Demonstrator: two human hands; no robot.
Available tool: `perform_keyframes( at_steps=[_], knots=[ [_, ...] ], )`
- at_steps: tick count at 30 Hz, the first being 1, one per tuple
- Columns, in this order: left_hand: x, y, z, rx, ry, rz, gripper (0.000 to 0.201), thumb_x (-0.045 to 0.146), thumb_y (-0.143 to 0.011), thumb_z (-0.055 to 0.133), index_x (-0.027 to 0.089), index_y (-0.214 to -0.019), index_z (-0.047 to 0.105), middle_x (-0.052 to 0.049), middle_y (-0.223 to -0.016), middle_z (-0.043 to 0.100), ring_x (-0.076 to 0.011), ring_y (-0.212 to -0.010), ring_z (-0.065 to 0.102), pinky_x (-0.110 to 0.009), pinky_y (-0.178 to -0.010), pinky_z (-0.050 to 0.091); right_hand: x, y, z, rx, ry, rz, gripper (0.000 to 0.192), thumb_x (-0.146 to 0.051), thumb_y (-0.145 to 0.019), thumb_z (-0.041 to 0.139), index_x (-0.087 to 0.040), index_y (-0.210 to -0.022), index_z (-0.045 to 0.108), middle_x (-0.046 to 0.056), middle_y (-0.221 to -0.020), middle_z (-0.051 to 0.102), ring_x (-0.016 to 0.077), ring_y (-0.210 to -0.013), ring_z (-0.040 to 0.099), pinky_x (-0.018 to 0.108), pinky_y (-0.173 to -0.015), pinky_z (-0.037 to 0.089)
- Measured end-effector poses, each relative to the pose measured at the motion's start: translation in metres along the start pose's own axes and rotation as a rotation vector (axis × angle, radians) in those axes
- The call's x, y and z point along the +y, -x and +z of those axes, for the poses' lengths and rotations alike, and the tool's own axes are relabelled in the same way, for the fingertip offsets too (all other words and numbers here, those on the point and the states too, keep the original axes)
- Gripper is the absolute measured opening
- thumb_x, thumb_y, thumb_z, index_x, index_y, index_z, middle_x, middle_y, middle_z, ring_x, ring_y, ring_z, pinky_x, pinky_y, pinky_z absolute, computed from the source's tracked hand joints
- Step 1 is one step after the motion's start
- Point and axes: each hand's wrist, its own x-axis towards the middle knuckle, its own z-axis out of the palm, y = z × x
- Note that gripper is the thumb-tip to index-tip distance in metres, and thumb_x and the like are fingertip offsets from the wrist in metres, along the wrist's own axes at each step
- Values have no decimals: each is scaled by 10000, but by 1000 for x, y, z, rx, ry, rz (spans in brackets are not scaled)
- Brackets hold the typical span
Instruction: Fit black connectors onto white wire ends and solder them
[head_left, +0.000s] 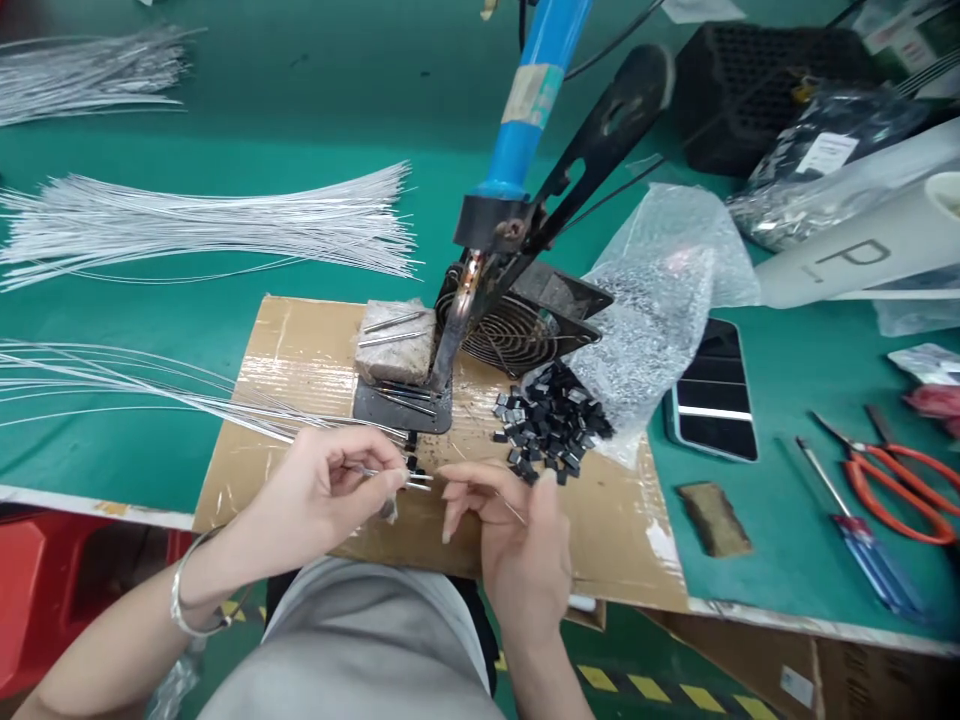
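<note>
White wires [270,422] run in from the left over the cardboard. My left hand [341,490] is closed in a pinch on wires whose bare ends stick out past its fingertips. Small black pieces [411,441] sit at wire ends just beyond these fingers. My right hand [517,530] is half curled, palm up, right of the wire ends; a thin wire-like strand [511,508] shows between its fingers. Above both hands, a blue-handled soldering iron [517,130] points down, its tip near a dark metal plate [435,415] with thin metal rods on it.
Behind the plate are a pale block [396,345] and a small black fan [517,325]. Loose black parts [555,420] spill from a clear bubble bag [652,290] onto cardboard [600,545]. Rightward lie a phone [712,390], a screwdriver [862,540] and orange-handled pliers [900,480]; a wire bundle [210,225] lies back left.
</note>
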Motion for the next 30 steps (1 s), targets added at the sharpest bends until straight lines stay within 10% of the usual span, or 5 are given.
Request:
perform_keyframes(
  at_steps=[7,30],
  knots=[
    [0,-1,1,20,11,-7,176,273,-900,662,142,-787,693,-13,-664,652,-92,-548,495,-194,-497,353,-4,1,5,-103,205,-140,236,-326,-1036,607,-280,-1003,836,6,-750,670,99,-588,606,199,-501,513],
    [-2,6,9,52,2,70,228,332,-971,618,170,-811,634,9,-672,566,-108,-570,435,-243,-498,305,-2,2,18,-85,-130,116,74,-319,-884,806,-260,-855,839,-35,-644,621,44,-444,521,129,-388,434]
  ],
)
